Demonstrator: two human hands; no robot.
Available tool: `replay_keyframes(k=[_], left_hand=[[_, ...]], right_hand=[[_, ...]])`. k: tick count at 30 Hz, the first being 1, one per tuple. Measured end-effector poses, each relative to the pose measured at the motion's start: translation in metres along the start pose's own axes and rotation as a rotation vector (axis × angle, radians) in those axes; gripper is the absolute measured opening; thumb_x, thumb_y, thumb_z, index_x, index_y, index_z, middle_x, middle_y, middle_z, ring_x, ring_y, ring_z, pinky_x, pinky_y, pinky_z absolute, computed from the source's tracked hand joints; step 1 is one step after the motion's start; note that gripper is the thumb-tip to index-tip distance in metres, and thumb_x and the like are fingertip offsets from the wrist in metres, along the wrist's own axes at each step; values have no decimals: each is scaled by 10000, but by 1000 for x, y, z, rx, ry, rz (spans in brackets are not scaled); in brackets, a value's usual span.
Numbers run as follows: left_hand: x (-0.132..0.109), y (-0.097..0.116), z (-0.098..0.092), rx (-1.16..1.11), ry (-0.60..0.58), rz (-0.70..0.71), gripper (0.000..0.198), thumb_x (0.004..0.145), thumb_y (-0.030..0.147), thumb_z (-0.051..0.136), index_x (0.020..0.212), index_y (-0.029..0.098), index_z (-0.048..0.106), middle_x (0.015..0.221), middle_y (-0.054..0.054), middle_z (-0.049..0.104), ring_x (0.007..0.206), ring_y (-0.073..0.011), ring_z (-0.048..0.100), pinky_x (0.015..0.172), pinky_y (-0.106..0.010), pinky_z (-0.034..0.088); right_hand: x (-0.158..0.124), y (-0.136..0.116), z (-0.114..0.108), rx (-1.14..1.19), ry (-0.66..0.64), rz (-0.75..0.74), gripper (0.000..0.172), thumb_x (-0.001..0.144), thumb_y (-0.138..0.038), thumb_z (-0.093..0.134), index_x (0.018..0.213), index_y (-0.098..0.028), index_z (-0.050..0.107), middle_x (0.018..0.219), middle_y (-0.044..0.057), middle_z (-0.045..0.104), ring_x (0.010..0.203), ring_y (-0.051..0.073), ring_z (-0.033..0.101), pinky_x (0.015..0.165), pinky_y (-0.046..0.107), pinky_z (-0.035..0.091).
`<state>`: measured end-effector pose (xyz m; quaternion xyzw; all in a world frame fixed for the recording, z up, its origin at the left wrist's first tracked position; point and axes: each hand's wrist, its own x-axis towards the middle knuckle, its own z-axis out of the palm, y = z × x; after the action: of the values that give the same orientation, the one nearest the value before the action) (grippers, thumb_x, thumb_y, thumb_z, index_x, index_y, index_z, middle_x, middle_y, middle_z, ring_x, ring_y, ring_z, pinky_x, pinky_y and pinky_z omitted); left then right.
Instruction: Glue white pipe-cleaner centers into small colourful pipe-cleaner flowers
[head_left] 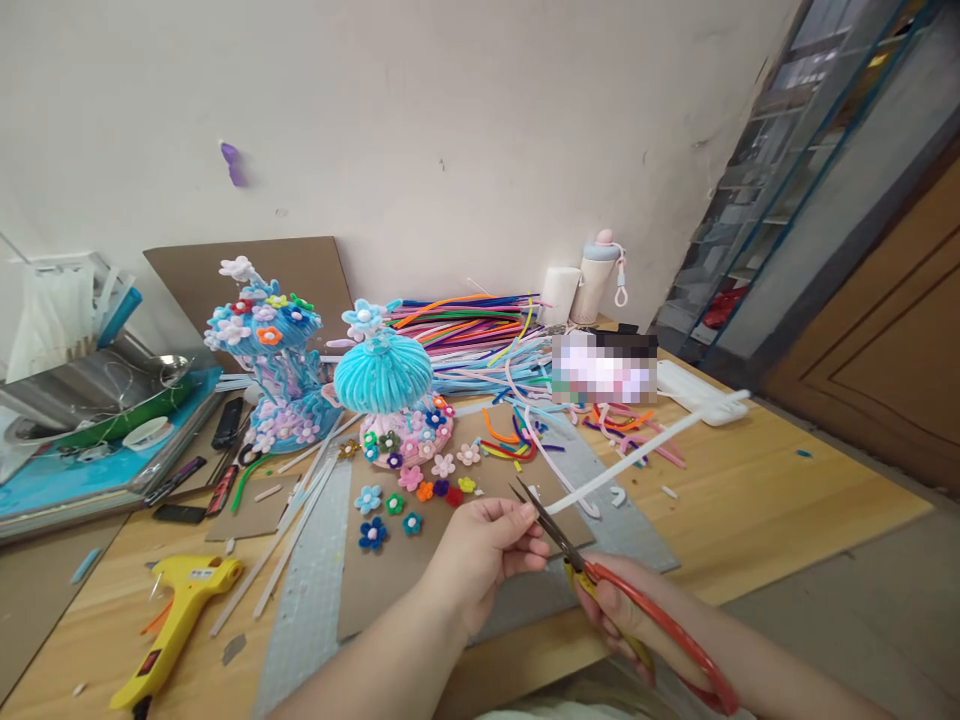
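My left hand (484, 555) pinches one end of a long white pipe cleaner (645, 450) that runs up and to the right over the table. My right hand (626, 615) grips red and yellow scissors (600, 575), whose open blades sit at the pipe cleaner right by my left fingertips. Just beyond my hands, several small pipe-cleaner flowers (409, 495) lie on a brown cardboard sheet (397, 580). Behind them stand a turquoise mushroom-shaped craft (382, 375) and a taller blue and pink flowered craft (270, 350).
A yellow glue gun (176, 625) lies at the front left of the wooden table (787, 500). A heap of coloured pipe cleaners (480, 335) is at the back, beside a pink-capped bottle (596, 280). Trays and clutter (90, 400) fill the left side.
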<state>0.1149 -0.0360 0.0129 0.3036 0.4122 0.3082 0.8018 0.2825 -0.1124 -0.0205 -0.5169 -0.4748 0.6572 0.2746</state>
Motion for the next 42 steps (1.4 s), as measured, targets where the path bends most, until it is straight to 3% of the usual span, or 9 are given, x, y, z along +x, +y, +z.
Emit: replay_keyframes(k=[5, 14, 21, 29, 42], left_hand=[[3, -1, 0, 5, 6, -4, 198, 713, 224, 723, 609, 85, 627, 551, -28, 617, 469, -71, 575, 467, -147, 502], [3, 0, 1, 40, 18, -16, 225, 702, 252, 738, 603, 89, 620, 543, -23, 610, 459, -68, 566, 472, -152, 494], [20, -2, 1, 109, 2, 4, 268, 686, 298, 748, 600, 89, 605, 521, -29, 607, 449, -78, 564, 478, -174, 488], [51, 0, 11, 146, -12, 56, 291, 621, 317, 789, 602, 100, 596, 540, -5, 588, 485, -93, 559, 515, -223, 493], [65, -2, 25, 163, 19, 24, 203, 757, 197, 671, 606, 92, 585, 510, -1, 568, 456, -67, 536, 516, -191, 493]], right_hand=[[1, 2, 3, -26, -20, -40, 662, 658, -853, 353, 746, -197, 378, 572, -69, 337, 452, 54, 327, 384, 150, 330], [-1, -8, 6, 16, -21, 0, 691, 602, -881, 372, 700, -197, 384, 553, -67, 354, 432, 53, 338, 373, 160, 334], [3, -16, 14, 79, 132, 121, 638, 628, -838, 403, 609, -200, 390, 422, -88, 325, 315, 44, 311, 305, 168, 340], [16, -9, -5, 85, 190, 89, 560, 792, -709, 335, 606, -187, 419, 424, -68, 413, 280, 62, 386, 301, 193, 391], [22, -6, -11, 2, 349, 142, 528, 802, -699, 320, 598, -215, 374, 324, -85, 341, 230, 68, 318, 241, 172, 326]])
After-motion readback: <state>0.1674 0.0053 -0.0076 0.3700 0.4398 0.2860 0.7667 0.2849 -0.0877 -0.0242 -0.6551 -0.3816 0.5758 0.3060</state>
